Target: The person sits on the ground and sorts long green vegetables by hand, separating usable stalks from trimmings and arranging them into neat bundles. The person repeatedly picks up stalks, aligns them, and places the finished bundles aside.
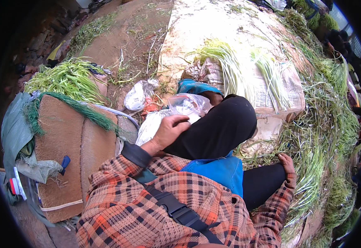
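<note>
My left hand (171,129) rests by my raised knee in black trousers, its fingers loosely curled with no object seen in them. Just beyond it lie a clear plastic bag (189,104) and white sacking (151,125). My right hand (286,162) lies at my other knee, partly hidden by its own back, beside a heap of green stalks (310,176); whether it holds anything is not visible. Ahead, long pale-green stalks (230,68) lean over a folded woven sack (212,73). A smaller bunch of stalks (272,82) lies on a sack-covered block (293,93).
At the left stands a brown padded block (59,148) with green netting (75,107) over it. Cut green leaves (65,79) are piled behind. A white plastic bag (136,96) lies on the ground. Loose greens line the right side, with people partly visible beyond at the rim.
</note>
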`<state>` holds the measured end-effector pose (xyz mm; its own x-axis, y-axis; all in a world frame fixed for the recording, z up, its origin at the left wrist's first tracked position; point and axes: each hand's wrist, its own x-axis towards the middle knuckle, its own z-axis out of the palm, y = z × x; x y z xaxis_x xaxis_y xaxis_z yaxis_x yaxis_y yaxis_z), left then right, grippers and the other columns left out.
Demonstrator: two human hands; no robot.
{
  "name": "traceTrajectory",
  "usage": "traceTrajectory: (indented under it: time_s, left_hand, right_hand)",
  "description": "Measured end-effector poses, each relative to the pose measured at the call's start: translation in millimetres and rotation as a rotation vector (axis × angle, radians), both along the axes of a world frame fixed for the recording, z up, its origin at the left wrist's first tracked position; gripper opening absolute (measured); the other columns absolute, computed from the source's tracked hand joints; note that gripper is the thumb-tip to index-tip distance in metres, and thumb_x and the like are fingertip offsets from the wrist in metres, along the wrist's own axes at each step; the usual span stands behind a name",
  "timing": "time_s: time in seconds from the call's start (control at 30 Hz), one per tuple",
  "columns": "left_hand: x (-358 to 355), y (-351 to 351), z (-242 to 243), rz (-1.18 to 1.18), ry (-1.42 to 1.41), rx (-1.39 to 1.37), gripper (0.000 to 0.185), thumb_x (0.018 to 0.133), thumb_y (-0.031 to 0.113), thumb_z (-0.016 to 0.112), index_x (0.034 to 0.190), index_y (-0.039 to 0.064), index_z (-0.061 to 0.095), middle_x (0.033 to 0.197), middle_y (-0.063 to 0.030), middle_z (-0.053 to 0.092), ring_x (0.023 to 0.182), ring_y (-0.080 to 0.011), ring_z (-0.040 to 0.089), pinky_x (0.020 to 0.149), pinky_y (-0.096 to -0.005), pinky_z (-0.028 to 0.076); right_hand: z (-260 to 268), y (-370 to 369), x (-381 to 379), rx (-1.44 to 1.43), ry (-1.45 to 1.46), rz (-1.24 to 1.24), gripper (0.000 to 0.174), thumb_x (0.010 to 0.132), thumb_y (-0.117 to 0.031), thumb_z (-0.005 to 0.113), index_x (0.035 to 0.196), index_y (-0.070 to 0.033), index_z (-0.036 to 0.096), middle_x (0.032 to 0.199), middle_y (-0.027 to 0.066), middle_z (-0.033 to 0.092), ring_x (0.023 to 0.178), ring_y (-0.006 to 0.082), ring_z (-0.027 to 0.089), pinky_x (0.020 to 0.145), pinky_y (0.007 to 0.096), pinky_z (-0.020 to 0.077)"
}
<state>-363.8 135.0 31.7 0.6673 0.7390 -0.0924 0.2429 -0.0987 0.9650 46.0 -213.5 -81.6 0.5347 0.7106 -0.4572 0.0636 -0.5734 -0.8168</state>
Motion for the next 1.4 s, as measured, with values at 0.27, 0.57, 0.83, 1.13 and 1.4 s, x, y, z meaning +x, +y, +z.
traceTrajectory:
  time_s: [0.27, 0.57, 0.83, 1.13, 1.4]
  left_hand:
    - [24.3, 76.8, -60.7, -0.248, 0.136, 0.767, 0.019, 0.08, -0.004, 0.049, 0.094, -0.002, 0.063, 0.091, -0.0151, 0.064, 0.087, -0.0265, 0.062, 0.075, -0.0336, 0.048]
    - [110.9, 90.9, -120.4, -0.602, 0.656, 0.877, 0.022, 0.086, 0.013, 0.046, 0.092, 0.002, 0.064, 0.092, -0.0165, 0.064, 0.088, -0.0309, 0.062, 0.076, -0.039, 0.048]
    - [127.2, 94.0, -115.7, -0.622, 0.658, 1.035, 0.028, 0.088, 0.022, 0.046, 0.094, 0.002, 0.065, 0.094, -0.0179, 0.064, 0.089, -0.0333, 0.061, 0.076, -0.0404, 0.048]
    - [146.5, 106.0, -120.4, -0.407, 0.849, 0.557, 0.037, 0.085, 0.036, 0.053, 0.093, 0.003, 0.068, 0.102, -0.0197, 0.063, 0.097, -0.0339, 0.06, 0.081, -0.0397, 0.048]
    - [145.1, 101.5, -110.0, -0.386, 0.723, 0.512, 0.022, 0.08, 0.023, 0.057, 0.086, 0.003, 0.065, 0.096, -0.0191, 0.063, 0.087, -0.0301, 0.061, 0.072, -0.0372, 0.049]
  right_hand:
    - [15.5, -16.4, -7.2, -0.047, -0.045, 0.0, 0.027, 0.088, -0.019, 0.055, 0.105, 0.001, 0.063, 0.089, 0.0015, 0.062, 0.083, 0.0091, 0.054, 0.076, 0.0216, 0.0428]
    - [32.9, -29.2, -22.5, -0.055, 0.003, -0.108, 0.03, 0.09, -0.021, 0.053, 0.11, 0.0, 0.061, 0.087, -0.0015, 0.058, 0.078, 0.0059, 0.053, 0.069, 0.0197, 0.0434]
    - [37.7, -37.0, -26.8, -0.051, 0.001, -0.127, 0.029, 0.09, -0.02, 0.05, 0.109, -0.001, 0.06, 0.082, 0.0014, 0.058, 0.067, 0.0078, 0.056, 0.064, 0.021, 0.045]
    - [52.7, -32.3, -36.0, -0.066, -0.034, -0.188, 0.03, 0.087, -0.018, 0.055, 0.11, 0.002, 0.059, 0.092, 0.0059, 0.062, 0.069, 0.011, 0.058, 0.065, 0.024, 0.0471]
    - [51.7, -39.7, -38.1, -0.062, 0.063, -0.252, 0.031, 0.088, -0.02, 0.055, 0.111, 0.0, 0.059, 0.095, 0.0063, 0.062, 0.07, 0.0134, 0.061, 0.067, 0.0243, 0.0472]
